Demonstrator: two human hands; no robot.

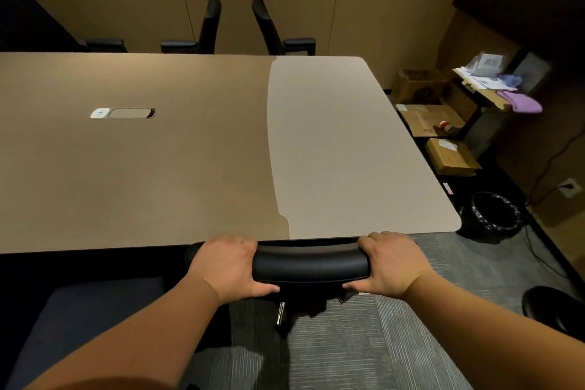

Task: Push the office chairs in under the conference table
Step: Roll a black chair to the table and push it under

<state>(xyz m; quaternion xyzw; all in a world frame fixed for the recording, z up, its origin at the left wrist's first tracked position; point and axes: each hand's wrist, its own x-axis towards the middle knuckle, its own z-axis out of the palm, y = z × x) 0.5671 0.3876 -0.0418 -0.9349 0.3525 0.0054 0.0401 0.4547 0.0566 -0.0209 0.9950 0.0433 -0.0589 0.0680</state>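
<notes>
A black office chair stands at the near edge of the long tan conference table, its padded backrest top touching or just under the table's rim. My left hand grips the left end of the backrest top, thumb underneath. My right hand grips the right end the same way. The chair's seat is hidden under the table; a chrome part of its base shows below. On the far side, two black chairs stand against the table.
Another dark chair seat sits at my lower left. A black round stool is at the right edge. Right of the table lie cardboard boxes, a black bin, a cluttered shelf and floor cables. Grey carpet lies underfoot.
</notes>
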